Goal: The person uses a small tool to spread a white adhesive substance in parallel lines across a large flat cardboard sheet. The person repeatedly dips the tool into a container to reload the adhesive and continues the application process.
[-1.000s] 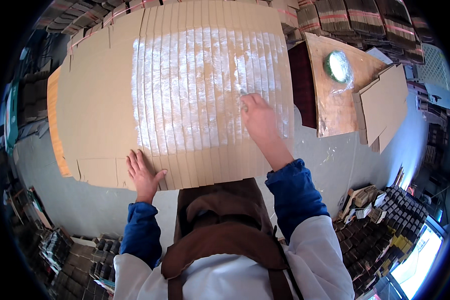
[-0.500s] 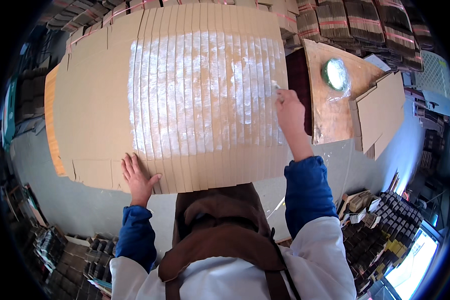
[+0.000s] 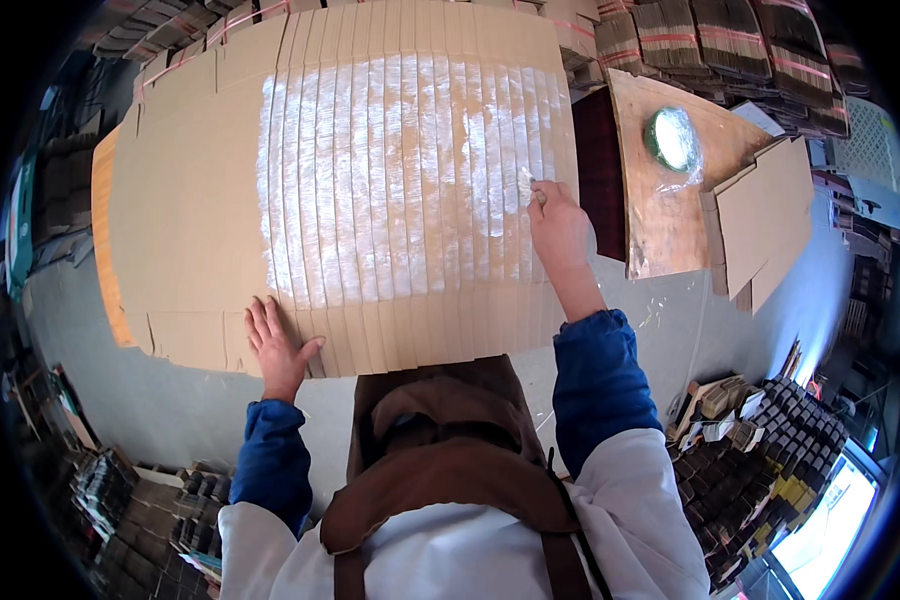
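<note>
Overlapping sheets of brown cardboard [image 3: 185,220] lie fanned out before me, their edges forming narrow strips toward the right. A wide band of shiny white paste [image 3: 320,180] covers the middle of these strips. My right hand [image 3: 560,228] is closed round the handle of a brush [image 3: 526,186], whose whitish bristles meet the right part of the pasted band. Most of the handle is hidden in the fist. My left hand [image 3: 278,347] rests flat on the near edge of the cardboard, fingers spread and holding nothing.
To the right, a wooden board [image 3: 655,235] carries a green-rimmed round container [image 3: 671,141] of white paste with plastic film around it. Loose cardboard pieces [image 3: 765,215] overhang its right end. Bundled cardboard stacks [image 3: 725,45] stand at the back, and more stacks [image 3: 770,440] lie lower right.
My right hand has moved the brush a little left and slightly nearer across the strips. My left hand stays at the same place on the cardboard.
</note>
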The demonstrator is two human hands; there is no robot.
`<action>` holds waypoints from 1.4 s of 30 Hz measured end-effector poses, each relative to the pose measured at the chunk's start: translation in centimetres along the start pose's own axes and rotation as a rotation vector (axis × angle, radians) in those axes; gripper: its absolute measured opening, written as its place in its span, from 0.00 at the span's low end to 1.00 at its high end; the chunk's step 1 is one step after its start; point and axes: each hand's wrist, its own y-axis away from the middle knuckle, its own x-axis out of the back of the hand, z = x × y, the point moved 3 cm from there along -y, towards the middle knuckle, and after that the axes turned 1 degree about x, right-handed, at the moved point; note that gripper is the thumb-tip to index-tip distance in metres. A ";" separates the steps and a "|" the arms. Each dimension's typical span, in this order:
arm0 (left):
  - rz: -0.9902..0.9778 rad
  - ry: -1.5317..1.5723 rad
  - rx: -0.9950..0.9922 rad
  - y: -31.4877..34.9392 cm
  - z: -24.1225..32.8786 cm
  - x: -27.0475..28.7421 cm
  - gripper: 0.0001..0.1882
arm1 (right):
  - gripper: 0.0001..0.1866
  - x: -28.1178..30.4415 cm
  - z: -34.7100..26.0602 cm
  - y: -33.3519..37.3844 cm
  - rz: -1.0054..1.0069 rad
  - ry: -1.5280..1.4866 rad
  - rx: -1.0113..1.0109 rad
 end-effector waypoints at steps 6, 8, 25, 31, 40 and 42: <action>0.007 0.001 -0.009 -0.1 0.7 0.2 0.61 | 0.11 0.5 2.4 0.0 -0.013 -0.013 -0.061; -0.007 -0.008 0.022 0.0 0.4 0.5 0.61 | 0.10 1.6 0.0 1.7 -0.051 -0.039 -0.094; -0.046 0.038 0.045 0.4 0.3 0.8 0.61 | 0.09 0.9 -2.8 12.0 -0.045 0.016 -0.043; -0.027 0.050 0.032 0.0 0.4 0.2 0.61 | 0.10 -1.2 1.5 12.0 -0.032 0.066 -0.045; -0.046 0.040 0.038 0.1 0.7 0.5 0.60 | 0.13 -0.9 0.2 4.7 0.028 0.238 0.091; -0.043 0.038 0.036 0.3 0.3 0.4 0.60 | 0.13 -1.3 -0.2 4.3 0.042 0.222 0.101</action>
